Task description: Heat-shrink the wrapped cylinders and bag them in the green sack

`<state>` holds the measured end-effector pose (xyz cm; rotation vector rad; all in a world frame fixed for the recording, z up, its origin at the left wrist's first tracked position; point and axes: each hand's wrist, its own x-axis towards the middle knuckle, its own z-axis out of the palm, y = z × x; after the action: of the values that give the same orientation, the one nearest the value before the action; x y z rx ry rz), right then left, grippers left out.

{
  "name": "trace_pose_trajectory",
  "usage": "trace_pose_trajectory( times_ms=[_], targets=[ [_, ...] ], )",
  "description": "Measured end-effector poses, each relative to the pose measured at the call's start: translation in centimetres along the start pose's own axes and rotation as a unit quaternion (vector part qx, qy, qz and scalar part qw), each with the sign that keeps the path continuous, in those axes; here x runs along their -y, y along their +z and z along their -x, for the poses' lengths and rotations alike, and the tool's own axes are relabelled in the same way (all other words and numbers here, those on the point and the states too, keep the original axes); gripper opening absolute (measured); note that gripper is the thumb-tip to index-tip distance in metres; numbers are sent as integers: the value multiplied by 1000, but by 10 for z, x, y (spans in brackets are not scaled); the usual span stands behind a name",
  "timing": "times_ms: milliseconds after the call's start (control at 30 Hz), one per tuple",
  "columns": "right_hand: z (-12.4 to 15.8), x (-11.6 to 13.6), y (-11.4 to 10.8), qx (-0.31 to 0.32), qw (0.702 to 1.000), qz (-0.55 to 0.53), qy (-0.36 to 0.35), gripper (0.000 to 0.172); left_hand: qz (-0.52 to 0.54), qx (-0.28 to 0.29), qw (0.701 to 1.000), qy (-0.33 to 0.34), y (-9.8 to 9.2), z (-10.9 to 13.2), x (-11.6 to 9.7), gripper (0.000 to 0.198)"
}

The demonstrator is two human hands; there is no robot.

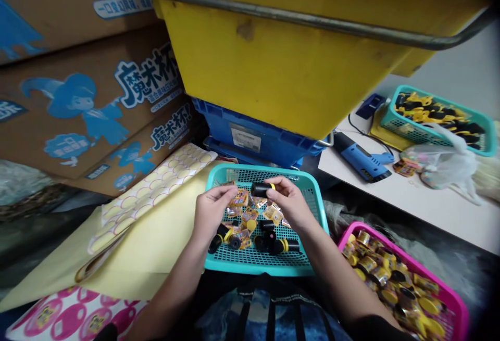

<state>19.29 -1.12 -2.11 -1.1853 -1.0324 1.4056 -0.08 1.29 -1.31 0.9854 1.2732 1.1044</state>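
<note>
A teal plastic basket (312,211) rests on my lap and holds several small black cylinders with yellow ends (287,245) and several orange printed stickers (247,215). My right hand (289,201) pinches one black cylinder (261,189) above the basket, fingers closed on it. My left hand (211,210) hovers just left of it, with its fingertips pinched on an orange sticker (239,198) beside the cylinder.
A pink basket (455,299) of labelled pieces sits at the lower right. Sticker sheets (156,185) and yellow paper (156,242) lie at the left. Cardboard boxes (78,106), a yellow crate (292,70) and a blue crate (250,133) stand behind. A white table (429,200) carries a blue tool (361,159) and another teal basket (441,117).
</note>
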Motion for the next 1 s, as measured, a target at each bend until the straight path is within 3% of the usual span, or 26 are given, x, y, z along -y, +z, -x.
trace_pose_trajectory(
  times_ms=[133,300,433,567,733,1000],
  targets=[
    [-1,0,1,0,1000,-27,2,57,10,-9,1000,-1,2,0,0,32],
    [1,3,3,-4,999,-53,-1,54,35,55,998,-7,5,0,-4,47],
    [3,3,1,6,998,-59,14,56,34,82,996,-18,4,1,-8,39],
    [4,3,-3,-5,998,-59,15,60,13,81,996,-18,3,2,-10,65],
    [3,4,-8,-27,998,-48,5,61,-4,82,996,-28,1,2,-7,35],
    [4,7,-8,-6,1000,-7,4,59,7,83,996,-13,1,4,-3,46]
  ],
)
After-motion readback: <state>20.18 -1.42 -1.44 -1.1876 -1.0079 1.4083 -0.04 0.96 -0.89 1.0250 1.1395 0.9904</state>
